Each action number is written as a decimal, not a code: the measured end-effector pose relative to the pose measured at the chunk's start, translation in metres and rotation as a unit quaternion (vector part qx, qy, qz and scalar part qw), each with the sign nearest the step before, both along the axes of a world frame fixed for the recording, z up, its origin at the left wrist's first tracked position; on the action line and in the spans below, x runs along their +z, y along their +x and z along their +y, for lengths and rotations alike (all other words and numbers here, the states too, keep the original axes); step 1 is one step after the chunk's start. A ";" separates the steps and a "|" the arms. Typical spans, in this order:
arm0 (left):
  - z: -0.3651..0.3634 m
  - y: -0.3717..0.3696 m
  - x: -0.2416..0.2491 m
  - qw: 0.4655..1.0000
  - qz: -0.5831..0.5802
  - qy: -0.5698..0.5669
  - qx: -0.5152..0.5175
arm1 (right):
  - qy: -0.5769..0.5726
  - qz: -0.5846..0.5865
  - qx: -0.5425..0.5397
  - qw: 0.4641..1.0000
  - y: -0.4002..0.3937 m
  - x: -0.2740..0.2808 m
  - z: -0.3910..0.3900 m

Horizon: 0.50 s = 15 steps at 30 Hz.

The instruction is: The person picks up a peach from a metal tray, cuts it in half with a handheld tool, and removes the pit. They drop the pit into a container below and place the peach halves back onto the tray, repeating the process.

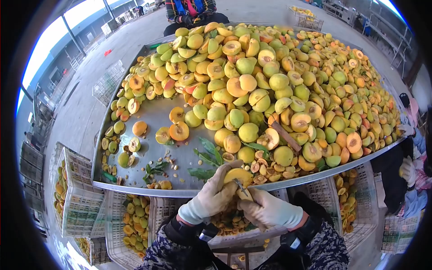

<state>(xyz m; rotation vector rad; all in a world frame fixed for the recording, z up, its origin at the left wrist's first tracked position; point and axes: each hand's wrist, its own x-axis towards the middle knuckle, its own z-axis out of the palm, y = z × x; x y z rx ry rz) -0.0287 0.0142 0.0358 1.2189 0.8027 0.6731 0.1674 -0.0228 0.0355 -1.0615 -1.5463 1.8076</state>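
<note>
My gloved left hand (209, 195) grips a yellow peach half (238, 176), cut side toward me, at the near edge of the metal table. In my gloved right hand (267, 208) is a small pitting knife (244, 191) with a pale wooden handle. Its metal blade rests at the cut face of the peach. Just beyond my hands lie green leaves (209, 155) and loose peach pits (258, 168). A large heap of halved and whole peaches (261, 99) covers most of the tabletop.
A brown stick (286, 136) lies on the heap. White plastic crates (83, 198) of peaches stand under and beside the table (180, 192), one below my hands. Across the table sits a person (191, 11); another person's gloved hand (408, 170) shows at right.
</note>
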 end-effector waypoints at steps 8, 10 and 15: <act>-0.012 0.002 0.016 0.995 -0.084 -0.030 0.034 | -0.388 0.324 0.041 0.862 0.006 0.012 -0.012; -0.018 0.006 0.021 0.995 -0.077 -0.016 0.058 | -0.430 0.381 0.054 0.817 0.005 0.010 -0.015; -0.031 0.000 0.010 0.961 -0.226 -0.158 0.029 | -0.402 0.389 0.134 0.818 -0.001 0.017 -0.034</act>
